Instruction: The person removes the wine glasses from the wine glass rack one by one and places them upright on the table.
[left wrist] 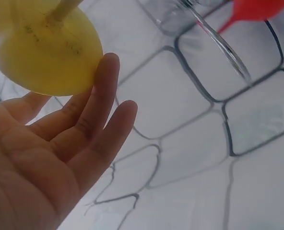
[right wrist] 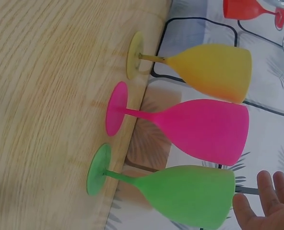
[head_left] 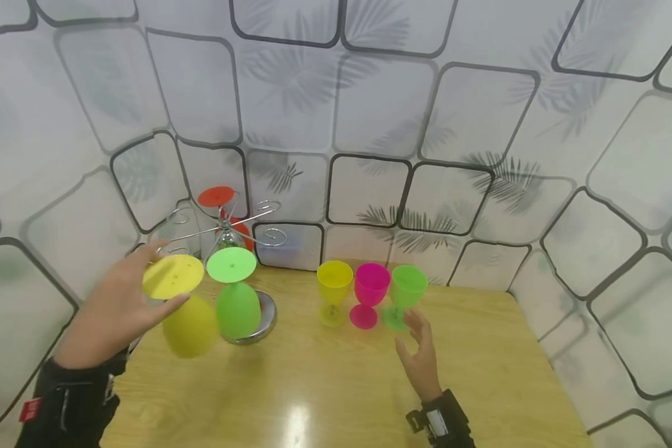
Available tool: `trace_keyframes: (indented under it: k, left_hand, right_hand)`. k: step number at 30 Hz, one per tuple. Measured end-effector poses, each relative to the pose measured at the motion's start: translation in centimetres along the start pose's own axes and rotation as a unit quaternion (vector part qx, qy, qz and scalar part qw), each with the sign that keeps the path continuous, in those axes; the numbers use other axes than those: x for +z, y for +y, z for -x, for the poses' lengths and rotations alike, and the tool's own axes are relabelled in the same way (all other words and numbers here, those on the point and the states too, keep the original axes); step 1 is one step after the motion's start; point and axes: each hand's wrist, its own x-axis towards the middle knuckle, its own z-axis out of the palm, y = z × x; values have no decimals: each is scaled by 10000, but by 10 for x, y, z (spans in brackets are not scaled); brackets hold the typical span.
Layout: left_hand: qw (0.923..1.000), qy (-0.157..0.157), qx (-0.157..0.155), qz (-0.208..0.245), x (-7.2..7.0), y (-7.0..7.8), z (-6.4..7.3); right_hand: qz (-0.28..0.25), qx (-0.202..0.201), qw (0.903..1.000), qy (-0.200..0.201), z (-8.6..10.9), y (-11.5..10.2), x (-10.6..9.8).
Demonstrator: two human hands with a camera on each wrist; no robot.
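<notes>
My left hand (head_left: 112,305) holds an upside-down yellow goblet (head_left: 189,330) by its round foot, thumb and fingers at the foot's edge. Up close in the left wrist view, the fingers reach along the yellow foot (left wrist: 51,57). Beside it, a green goblet (head_left: 239,311) hangs bowl-down at a silver wire rack (head_left: 226,227), and a red goblet (head_left: 215,196) hangs upside down farther back. My right hand (head_left: 421,361) holds nothing, its fingers spread loosely near an upright green goblet (right wrist: 190,196).
Left of that green goblet stand a pink goblet (head_left: 372,283) and a yellow goblet (head_left: 334,280), side by side near the back of the wooden table (head_left: 336,379). The rack's round metal base (head_left: 266,317) rests at the left. A patterned wall covering (head_left: 291,124) rises behind.
</notes>
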Motion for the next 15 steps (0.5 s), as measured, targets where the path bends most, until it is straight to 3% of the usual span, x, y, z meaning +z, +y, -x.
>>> trace_keyframes:
  k: [4,8,11,15]
  left_hand:
    - [9987,40,443,235,15,31,5]
    - [9959,-215,663,575,37,57,4]
    - [9913,-539,837,855,64,74,0]
    - [9829,-921,1019,1228,107,99,-4]
  right_hand:
    - [-13,-123,9999,-12,-1,-4,0]
    - [14,-286,9996,-15,-1,-6,-2]
    - [7,-336,9994,37,0,-2,-3]
    - [10,-63,9998,164,7,9,-5]
